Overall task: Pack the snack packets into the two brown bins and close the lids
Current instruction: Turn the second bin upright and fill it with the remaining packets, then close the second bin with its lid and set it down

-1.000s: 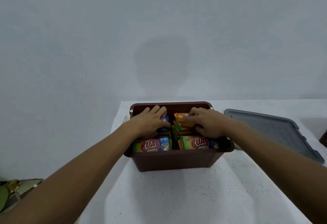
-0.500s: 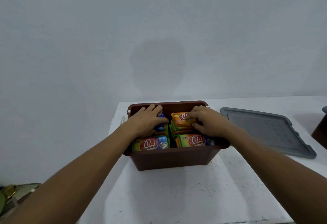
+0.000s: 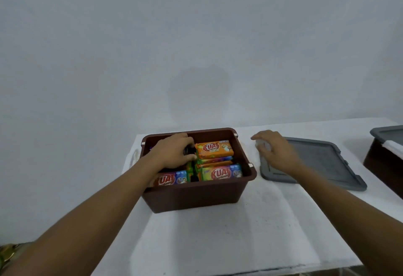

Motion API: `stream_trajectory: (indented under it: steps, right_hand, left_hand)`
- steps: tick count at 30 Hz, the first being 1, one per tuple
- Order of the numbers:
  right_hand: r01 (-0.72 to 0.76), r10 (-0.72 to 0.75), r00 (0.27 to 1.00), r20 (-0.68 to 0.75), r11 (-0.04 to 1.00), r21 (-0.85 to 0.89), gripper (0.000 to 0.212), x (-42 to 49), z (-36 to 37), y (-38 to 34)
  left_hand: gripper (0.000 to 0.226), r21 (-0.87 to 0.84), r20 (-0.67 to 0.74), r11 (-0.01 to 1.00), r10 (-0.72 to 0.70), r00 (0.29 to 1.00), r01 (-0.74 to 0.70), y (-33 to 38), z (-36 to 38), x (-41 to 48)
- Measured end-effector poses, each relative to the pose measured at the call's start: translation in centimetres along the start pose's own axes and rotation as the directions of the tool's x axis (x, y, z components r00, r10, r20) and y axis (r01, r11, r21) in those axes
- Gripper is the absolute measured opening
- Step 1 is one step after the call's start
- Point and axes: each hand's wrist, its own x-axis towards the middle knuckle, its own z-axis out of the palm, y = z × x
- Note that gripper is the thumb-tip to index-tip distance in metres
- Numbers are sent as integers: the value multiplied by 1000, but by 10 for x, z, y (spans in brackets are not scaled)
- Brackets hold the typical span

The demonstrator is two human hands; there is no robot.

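- Since half a sec ago, R hand (image 3: 277,153) left the bin (image 3: 196,197) & went to the grey lid (image 3: 316,162). It lies on the lid's left end, fingers loose, no pinch yet.
- L hand (image 3: 174,152) is in the bin, back-left, fingers curled down on the packets (image 3: 214,149).
- Packets sit in 2 rows & fill the bin close to the rim.
- Lid: flat, stiff, prob. light. Smooth plastic, so it may slip. Best hold = the 2 short ends, thumbs on top.
- Packets: soft & crinkly, and the snacks inside may break. Press gently so none poke over the rim.
- Room: table (image 3: 239,243) edge is just left of the bin, so no shoving that way.
- Lid lies just beside the bin, so lift it up & over.
- 2nd bin (image 3: 379,164) is at far right, well apart, and looks shut.
- Lots of bare table in front.
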Motion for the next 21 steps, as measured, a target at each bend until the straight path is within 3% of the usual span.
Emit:
stream_trajectory:
  steps: [3, 6, 8, 10, 13, 15, 18, 21]
  right_hand:
    - [-164, 211, 956, 204, 961, -225, 37, -27, -18, 57]
    - [-302, 430, 861, 273, 863, -406, 48, -71, -28, 122]
    - [-318, 451, 855, 255, 845, -430, 49, -99, -29, 150]
    - [-254, 345, 915, 208, 895, -365, 41, -118, -34, 166]
    - [-207, 222, 974, 54, 958, -197, 28, -125, -45, 168]
    - [-237, 233, 971, -42, 951, -199, 22, -128, -58, 184]
    - [-413, 450, 893, 23, 837, -360, 56, -134, -61, 207]
    - [-498, 557, 826, 83, 792, -354, 68, -144, -54, 217]
  left_hand:
    - [33, -46, -93, 998, 28, 995, -32, 38, -2, 25]
    - [30, -101, -219, 983, 130, 967, -155, 94, -2, 57]
    - [29, -126, -260, 968, 178, 949, -216, 137, -2, 78]
    - [32, -168, -224, 960, 186, 957, -226, 184, 7, 100]
    - [42, -187, -44, 974, 120, 992, -126, 235, 36, 121]
    - [56, -110, 68, 994, 22, 997, -15, 258, 67, 129]
    - [77, -42, 149, 979, -193, 970, 201, 262, 118, 116]
    - [75, -198, 63, 921, -330, 942, 336, 256, 152, 96]
